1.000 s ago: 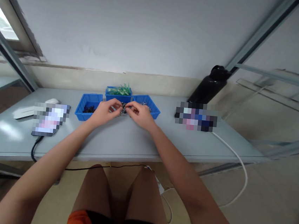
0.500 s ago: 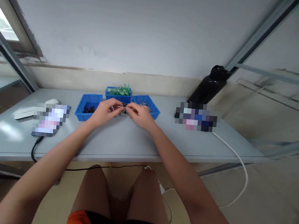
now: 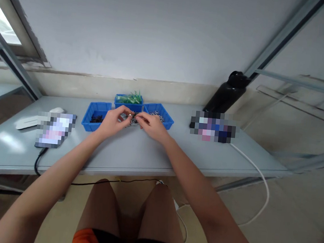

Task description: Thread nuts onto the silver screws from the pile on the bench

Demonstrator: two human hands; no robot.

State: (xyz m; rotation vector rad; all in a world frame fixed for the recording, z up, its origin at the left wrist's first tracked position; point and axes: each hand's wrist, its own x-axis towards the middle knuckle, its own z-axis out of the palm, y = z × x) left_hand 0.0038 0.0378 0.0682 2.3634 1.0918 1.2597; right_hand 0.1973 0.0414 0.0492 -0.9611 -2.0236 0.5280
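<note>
Fingers (image 3: 143, 116) have parted slightly since the earlier frame: over the bench (image 3: 132, 153), between the outer blue bins (image 3: 87, 126), my left hand (image 3: 111, 123) pinches a small shiny piece (image 3: 130, 115), seemingly alone; my right hand's (image 3: 156, 127) grip I cannot tell

0 words, labels, brands, numbers or signs can be read. Using the black bottle (image 3: 226, 95) as landmark, 2 places are masked by coarse blocks: the phone (image 3: 56, 130) well to its left and the dark item (image 3: 213, 128) just in front of it. Any print on either is illegible.
</note>
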